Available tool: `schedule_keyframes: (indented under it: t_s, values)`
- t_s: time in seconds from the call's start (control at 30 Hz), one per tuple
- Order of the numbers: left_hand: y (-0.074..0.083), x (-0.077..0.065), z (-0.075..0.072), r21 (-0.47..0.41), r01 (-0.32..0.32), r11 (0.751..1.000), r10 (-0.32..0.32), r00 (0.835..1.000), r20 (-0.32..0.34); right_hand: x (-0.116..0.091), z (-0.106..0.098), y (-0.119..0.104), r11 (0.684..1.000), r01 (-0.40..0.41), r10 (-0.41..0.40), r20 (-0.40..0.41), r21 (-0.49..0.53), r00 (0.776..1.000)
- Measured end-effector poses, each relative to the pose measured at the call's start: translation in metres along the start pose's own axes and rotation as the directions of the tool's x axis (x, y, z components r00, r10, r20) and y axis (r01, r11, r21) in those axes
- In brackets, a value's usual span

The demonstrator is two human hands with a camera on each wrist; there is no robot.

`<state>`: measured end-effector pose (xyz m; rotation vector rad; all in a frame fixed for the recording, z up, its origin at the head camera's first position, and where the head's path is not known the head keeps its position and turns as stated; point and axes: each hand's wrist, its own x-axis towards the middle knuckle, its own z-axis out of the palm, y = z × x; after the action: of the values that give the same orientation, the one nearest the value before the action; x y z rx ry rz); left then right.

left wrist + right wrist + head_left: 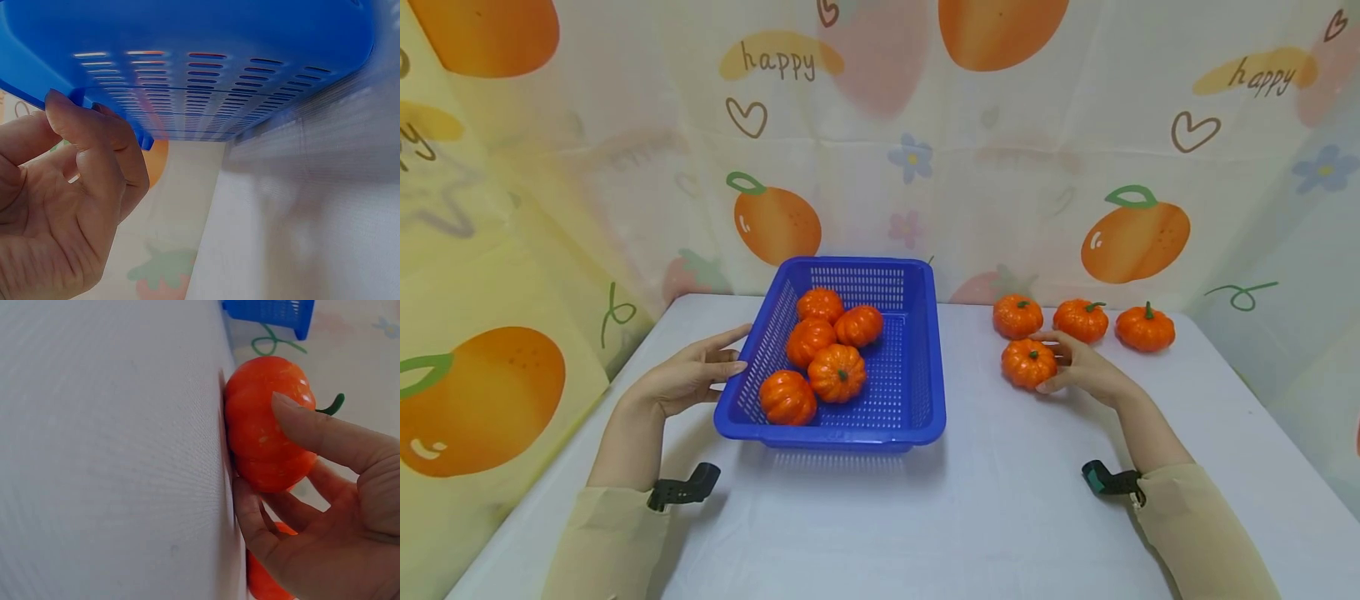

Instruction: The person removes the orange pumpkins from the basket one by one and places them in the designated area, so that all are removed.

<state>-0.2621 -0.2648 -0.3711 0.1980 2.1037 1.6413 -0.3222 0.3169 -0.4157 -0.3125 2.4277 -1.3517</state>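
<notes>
A blue plastic basket [928, 358] stands left of centre, with several small orange pumpkins [837, 373] in its left half. My left hand [688, 373] grips the basket's left rim, and in the left wrist view its bent fingers [94, 134] meet the rim's edge from outside. On the right, my right hand [1086, 371] holds a small pumpkin [1027, 364] from its right side. The right wrist view has the thumb [312, 428] across this pumpkin's face and the other fingers under its near side, with the pumpkin close against the white tabletop.
Behind the held pumpkin, three more form a row along the table's back: a left pumpkin [1017, 316], a middle pumpkin [1078, 320] and a right pumpkin [1146, 329]. A fruit-printed curtain [880, 150] hangs behind the white table [880, 533].
</notes>
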Motion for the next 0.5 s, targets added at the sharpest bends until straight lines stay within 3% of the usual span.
schedule_keyframes:
  t_s: [0.5]
  values:
    - [-0.0009,0.0003,-0.0007,-0.004,0.005,1.0,-0.005,1.0,-0.002,-0.0014,-0.0009,-0.0074,1.0,0.016,-0.016,0.002,-0.021,1.0]
